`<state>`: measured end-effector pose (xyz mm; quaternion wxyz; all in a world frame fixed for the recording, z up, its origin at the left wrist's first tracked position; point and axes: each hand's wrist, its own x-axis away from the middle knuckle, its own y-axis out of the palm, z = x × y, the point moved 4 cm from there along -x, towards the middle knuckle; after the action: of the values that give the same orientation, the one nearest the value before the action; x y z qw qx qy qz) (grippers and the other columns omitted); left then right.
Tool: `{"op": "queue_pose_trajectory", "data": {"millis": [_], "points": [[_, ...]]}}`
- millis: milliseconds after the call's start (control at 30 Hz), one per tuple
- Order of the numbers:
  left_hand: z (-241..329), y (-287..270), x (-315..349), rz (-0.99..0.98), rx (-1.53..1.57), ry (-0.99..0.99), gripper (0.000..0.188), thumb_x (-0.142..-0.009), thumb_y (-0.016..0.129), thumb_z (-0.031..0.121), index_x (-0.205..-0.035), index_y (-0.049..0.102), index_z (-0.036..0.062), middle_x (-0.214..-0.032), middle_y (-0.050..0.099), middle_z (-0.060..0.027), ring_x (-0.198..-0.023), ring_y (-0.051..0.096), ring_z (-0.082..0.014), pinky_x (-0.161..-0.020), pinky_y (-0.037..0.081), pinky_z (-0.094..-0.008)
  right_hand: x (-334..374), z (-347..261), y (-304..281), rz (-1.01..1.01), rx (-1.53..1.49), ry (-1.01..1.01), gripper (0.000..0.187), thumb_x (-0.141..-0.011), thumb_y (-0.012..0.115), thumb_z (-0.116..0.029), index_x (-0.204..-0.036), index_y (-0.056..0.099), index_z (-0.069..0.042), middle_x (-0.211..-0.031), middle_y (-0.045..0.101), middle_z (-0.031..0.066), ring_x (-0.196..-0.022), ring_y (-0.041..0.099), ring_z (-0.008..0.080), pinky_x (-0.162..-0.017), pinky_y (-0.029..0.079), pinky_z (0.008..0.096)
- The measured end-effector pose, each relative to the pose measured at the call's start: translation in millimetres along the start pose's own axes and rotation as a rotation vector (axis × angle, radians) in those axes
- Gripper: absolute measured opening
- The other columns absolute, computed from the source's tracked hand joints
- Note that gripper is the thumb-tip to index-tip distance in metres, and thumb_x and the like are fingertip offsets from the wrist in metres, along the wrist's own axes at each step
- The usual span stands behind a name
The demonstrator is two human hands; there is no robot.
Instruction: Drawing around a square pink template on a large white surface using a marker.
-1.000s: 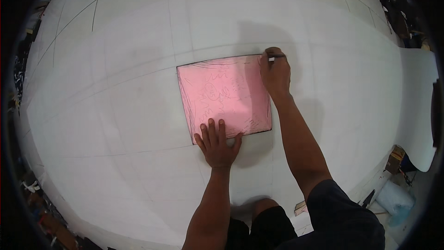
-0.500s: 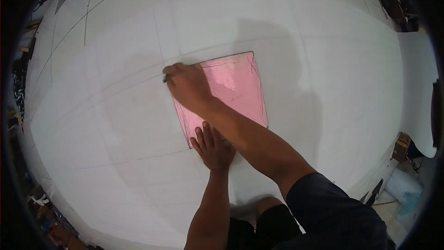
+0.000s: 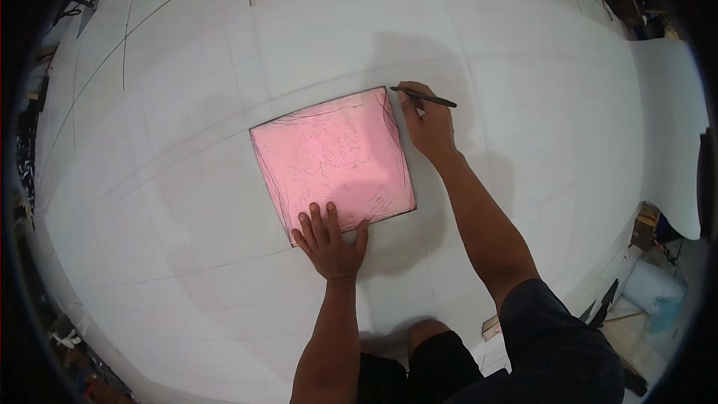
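Observation:
A pink square template [image 3: 336, 150] lies flat on a large white sheet [image 3: 172, 202], slightly turned. Scribbled lines and handwriting cover its face, and dark lines run along its edges. My left hand [image 3: 331, 243] presses on its near edge, fingers spread, close to the near left corner. Just beyond the far right corner, my right hand [image 3: 428, 123] grips a black pen [image 3: 430, 97]. The pen's tip is beside that corner, and its back end points to the right. Whether the tip touches the sheet I cannot tell.
Long pencil and ink lines cross the white sheet, mostly at the far left. A white curled sheet [image 3: 669, 135] hangs at the right edge. Below it are a small brown box [image 3: 645, 226] and a clear plastic bag [image 3: 654, 288]. Assorted clutter lines the left rim.
My right hand has swung from the template's far left corner to its far right one, carrying the pen. My left hand still presses the near edge, and the whole view has shifted slightly.

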<state>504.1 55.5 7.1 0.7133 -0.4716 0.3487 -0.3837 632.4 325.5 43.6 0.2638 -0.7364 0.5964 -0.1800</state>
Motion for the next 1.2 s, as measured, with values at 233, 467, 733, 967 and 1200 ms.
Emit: {"op": "queue_pose_trajectory", "data": {"millis": [233,467,733,967,1200], "points": [[0.1,0.2,0.3,0.021,-0.024,0.009,0.075,-0.082,0.073,0.056,-0.142,0.052,0.0155,-0.152,0.043,-0.0145,-0.144,0.034,-0.0387,-0.116,0.023,-0.0635,0.2,-2.1,5.1,0.012,0.140,-0.047,0.022,-0.097,0.063,-0.021,-0.114,0.068,-0.008,-0.110,0.072,0.0106,-0.098,0.069,0.0289,-0.084,0.056,0.0379],[2.2,2.9,0.6,0.007,0.009,0.009,0.077,-0.082,0.075,0.051,-0.145,0.050,0.0149,-0.156,0.038,-0.0115,-0.148,0.029,-0.0355,-0.118,0.019,-0.0610,4.4,-12.8,-11.7,-0.004,0.234,-0.432,0.022,-0.086,0.070,-0.009,-0.108,0.066,-0.009,-0.104,0.071,0.0077,-0.088,0.068,0.0292,-0.076,0.055,0.0399],[1.1,0.6,-0.4,-0.039,-0.013,-0.013,0.076,-0.082,0.074,0.052,-0.144,0.051,0.0150,-0.155,0.040,-0.0128,-0.146,0.032,-0.0371,-0.118,0.020,-0.0606,98.1,-12.4,-42.6,-0.296,0.330,-0.535,0.026,-0.079,0.073,-0.005,-0.104,0.064,-0.009,-0.102,0.069,0.0061,-0.093,0.066,0.0252,-0.080,0.049,0.0397],[0.2,-1.3,-1.6,-0.046,-0.013,-0.021,0.073,-0.082,0.074,0.049,-0.143,0.053,0.0138,-0.153,0.043,-0.0136,-0.145,0.033,-0.0386,-0.118,0.021,-0.0600,169.7,-2.9,-62.9,-0.456,0.305,-0.474,0.025,-0.083,0.074,-0.010,-0.106,0.064,-0.010,-0.101,0.068,0.0055,-0.090,0.066,0.0223,-0.081,0.048,0.0388],[5.6,2.3,-2.4,-0.044,-0.026,-0.006,0.071,-0.083,0.074,0.048,-0.142,0.054,0.0135,-0.152,0.044,-0.0149,-0.143,0.035,-0.0398,-0.117,0.023,-0.0600,114.4,6.9,-46.7,-0.449,0.261,-0.358,0.011,-0.088,0.071,-0.015,-0.091,0.065,-0.007,-0.086,0.068,0.0101,-0.078,0.063,0.0308,-0.074,0.047,0.0423]]}}
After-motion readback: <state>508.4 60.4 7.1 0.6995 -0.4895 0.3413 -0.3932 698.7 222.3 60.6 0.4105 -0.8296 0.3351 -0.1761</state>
